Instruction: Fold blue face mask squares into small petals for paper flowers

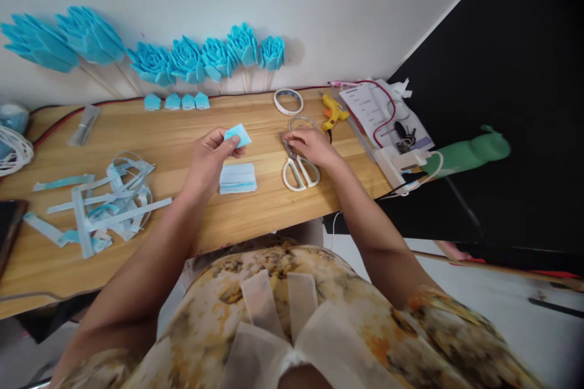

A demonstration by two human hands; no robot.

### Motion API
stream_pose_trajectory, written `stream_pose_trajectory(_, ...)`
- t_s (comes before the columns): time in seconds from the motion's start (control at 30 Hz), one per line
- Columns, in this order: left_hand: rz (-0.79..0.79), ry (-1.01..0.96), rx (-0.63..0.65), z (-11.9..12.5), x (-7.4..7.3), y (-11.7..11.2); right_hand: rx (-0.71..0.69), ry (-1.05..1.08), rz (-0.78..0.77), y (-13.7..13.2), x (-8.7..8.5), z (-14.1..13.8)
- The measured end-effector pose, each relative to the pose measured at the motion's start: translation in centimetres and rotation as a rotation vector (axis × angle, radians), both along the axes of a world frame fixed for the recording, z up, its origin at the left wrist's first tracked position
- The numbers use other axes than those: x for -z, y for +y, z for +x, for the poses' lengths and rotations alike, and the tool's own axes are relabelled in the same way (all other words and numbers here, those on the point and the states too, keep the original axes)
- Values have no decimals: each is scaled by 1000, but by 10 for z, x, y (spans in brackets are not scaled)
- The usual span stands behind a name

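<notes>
The small blue piece (243,134) sits at the fingertips of your left hand (210,155), its far corner sticking out past the grip, up and to the right. It is held clear above the wood-grain table (260,213), just beyond a neat stack of pale-blue rectangles (238,178) that lies between your two hands, nearer the left. Your left thumb presses on the face of the piece and the fingers curl beneath it, so that grip is closed, with the piece pinched between thumb and fingers.

Your right hand (314,146) is lowered to the scissors (293,157), its fingertips bunched at the blade end and the white handles pointing back toward you. The fingers look to be touching the blades, but you cannot tell from this view whether they are clamped on them or only resting there. Just beyond that hand lies a thin ring (302,118), partly covered by it, with a white tape roll (288,113) farther back and a yellow glue gun (336,110) to the right. Left of your left forearm, a loose heap of pale-blue strips (114,222) spreads over the tabletop.
</notes>
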State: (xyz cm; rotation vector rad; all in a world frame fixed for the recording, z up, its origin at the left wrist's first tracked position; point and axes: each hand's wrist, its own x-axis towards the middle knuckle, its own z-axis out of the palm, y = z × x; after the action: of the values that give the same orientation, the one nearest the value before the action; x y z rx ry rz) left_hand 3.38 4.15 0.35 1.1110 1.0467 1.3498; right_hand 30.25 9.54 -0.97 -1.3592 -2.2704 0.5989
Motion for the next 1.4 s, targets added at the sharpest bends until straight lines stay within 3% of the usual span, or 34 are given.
stream_pose_trajectory(0.23, 8, 0, 6, -1, 3, 0, -74, 50, -97, 19, 0, 4)
stream_pose_trajectory(0.57, 2, 34, 5, -1, 6, 1, -112, 95, 35, 17, 14, 0)
stream_pose_trajectory(0.63, -12, 75, 40, 3, 4, -3, -82, 86, 21, 15, 12, -2)
stream_pose_trajectory(0.7, -15, 163, 159, 10, 1, -12, -38, 54, 26, 6, 7, -1)
stream_pose_trajectory(0.77, 63, 286, 340, 20, 0, -22, 30, -8, 56, -8, 2, 4)
stream_pose_trajectory(0.83, 254, 414, 493, 33, 3, -32, 114, -77, 67, -26, -1, 13)
stream_pose_trajectory(0.9, 417, 518, 577, 45, 9, -39, 173, -107, 47, -41, -1, 20)
stream_pose_trajectory(1.0, 564, 643, 608, 58, 18, -42, 210, -91, 14, -53, 4, 22)
stream_pose_trajectory(1.13, 670, 802, 602, 60, 22, -42, 152, -51, 21, -49, 8, 3)
stream_pose_trajectory(1.27, 626, 860, 558, 56, 21, -44, 87, -112, 101, -42, 5, -14)
stream_pose_trajectory(1.4, 558, 895, 562, 53, 18, -45, 90, -222, 184, -59, 1, -1)
